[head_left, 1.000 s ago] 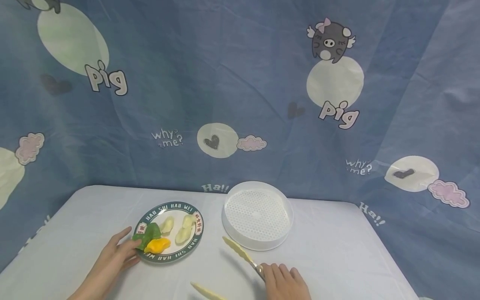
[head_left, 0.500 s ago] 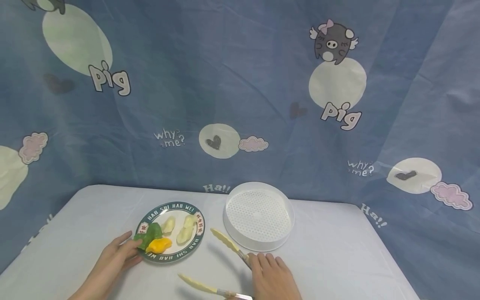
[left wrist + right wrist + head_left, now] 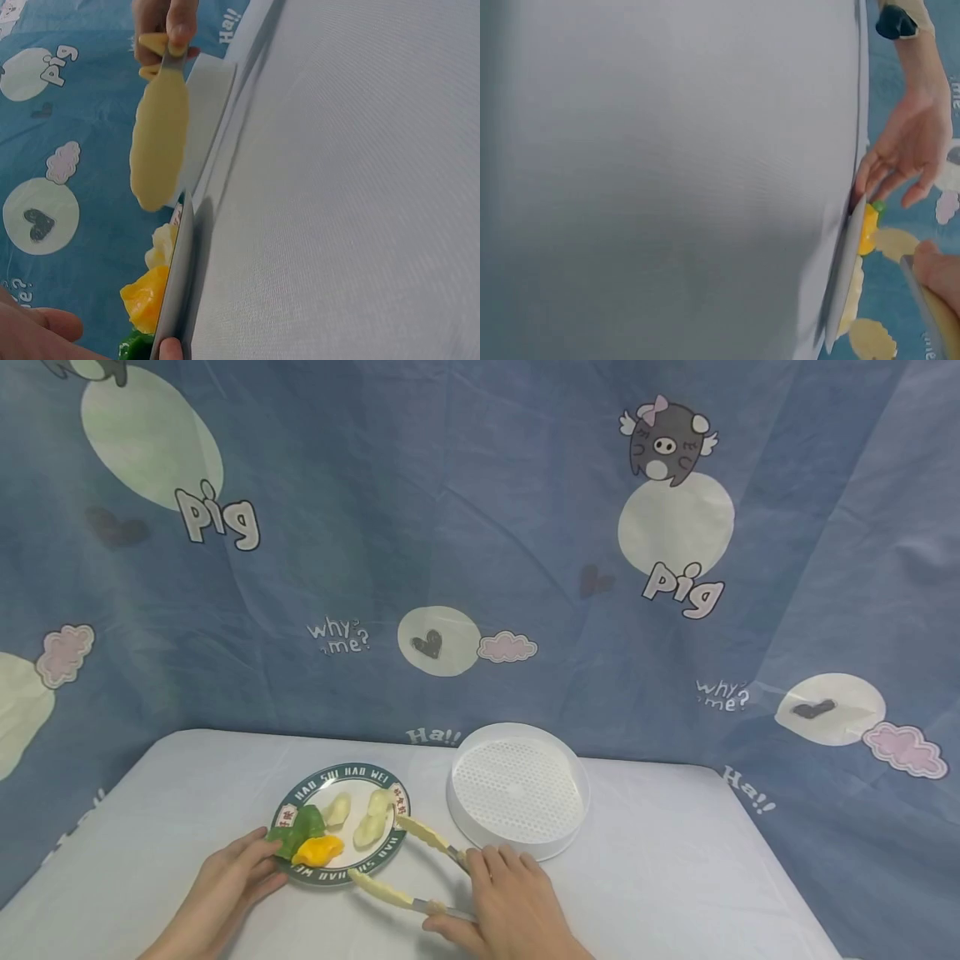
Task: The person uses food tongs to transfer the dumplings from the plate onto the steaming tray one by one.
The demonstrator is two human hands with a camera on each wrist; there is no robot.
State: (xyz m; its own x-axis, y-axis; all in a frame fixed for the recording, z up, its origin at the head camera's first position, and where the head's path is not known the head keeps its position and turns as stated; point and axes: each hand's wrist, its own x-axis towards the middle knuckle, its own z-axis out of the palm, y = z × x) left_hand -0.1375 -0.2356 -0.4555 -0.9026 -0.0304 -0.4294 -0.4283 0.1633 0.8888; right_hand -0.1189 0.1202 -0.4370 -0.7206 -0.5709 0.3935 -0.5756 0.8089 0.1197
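My left hand (image 3: 228, 885) is at the near-left rim of a green-edged plate (image 3: 303, 789); its fingertips touch the rim from below, while the thumb stays above, apart from the plate. On the plate lie a green pepper-like piece (image 3: 307, 821), a yellow one (image 3: 319, 852) and several pale dumpling-shaped pieces (image 3: 370, 829). My right hand (image 3: 513, 902) grips tongs (image 3: 382, 888) with pale yellow scalloped tips. The tongs are spread wide, one tip by the plate's right rim and the other by its near rim. Nothing is between them.
A round white tray (image 3: 517, 845) with a perforated bottom stands right of the plate, behind the right hand. White cloth (image 3: 660, 860) covers the table. At the back hangs a blue printed curtain (image 3: 480, 552).
My right hand has carried the tongs leftward to the plate, and both tips now show fully. My left hand has stayed almost still at the rim.
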